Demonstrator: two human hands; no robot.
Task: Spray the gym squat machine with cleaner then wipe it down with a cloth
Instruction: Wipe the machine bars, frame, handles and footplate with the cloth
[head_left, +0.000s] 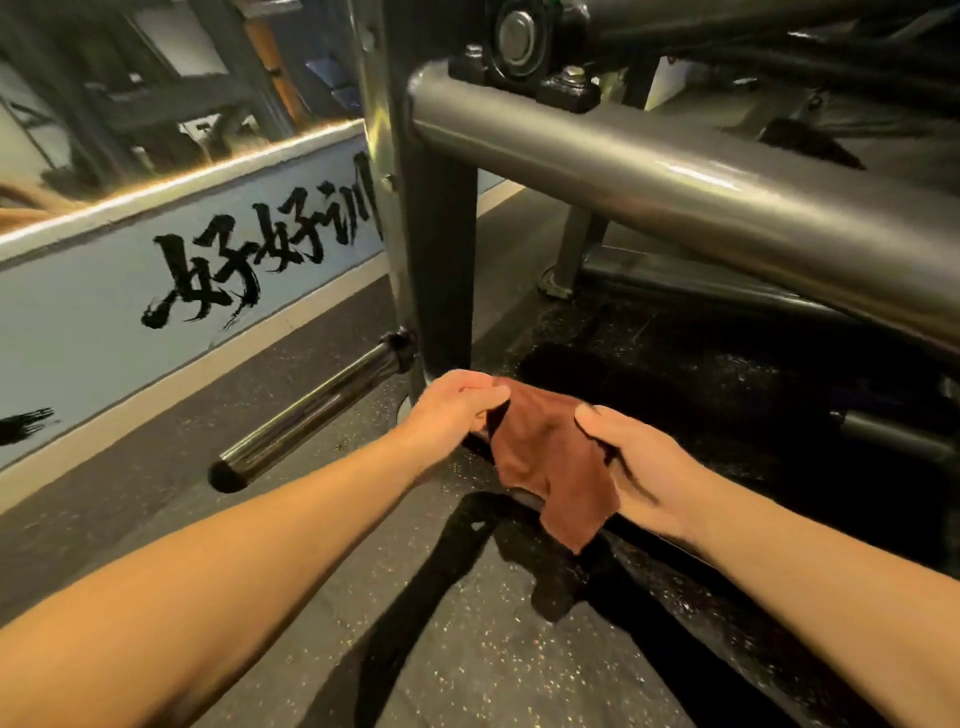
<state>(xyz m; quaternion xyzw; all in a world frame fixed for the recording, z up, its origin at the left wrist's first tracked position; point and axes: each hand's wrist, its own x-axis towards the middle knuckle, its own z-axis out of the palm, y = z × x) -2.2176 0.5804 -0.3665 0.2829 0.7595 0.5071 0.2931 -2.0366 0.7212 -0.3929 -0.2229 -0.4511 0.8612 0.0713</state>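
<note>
– Both forearms reach in from the bottom corners; what are the hands doing?
– Well, the left hand (457, 410) pinches the top corner of the brown cloth (545, 452); the right hand (639, 467) grips its other edge, centre frame, over a low dark bar (522, 500) beside the upright (441, 234) of the squat machine (675, 176).
– Spraying or wiping?
– Wiping, I judge; no bottle shows. Next, press the cloth flat and draw it along that bar.

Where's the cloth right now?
Head view, lower centre: the brown cloth is held between the left hand and right hand, near the foot of the machine's dark upright post.
</note>
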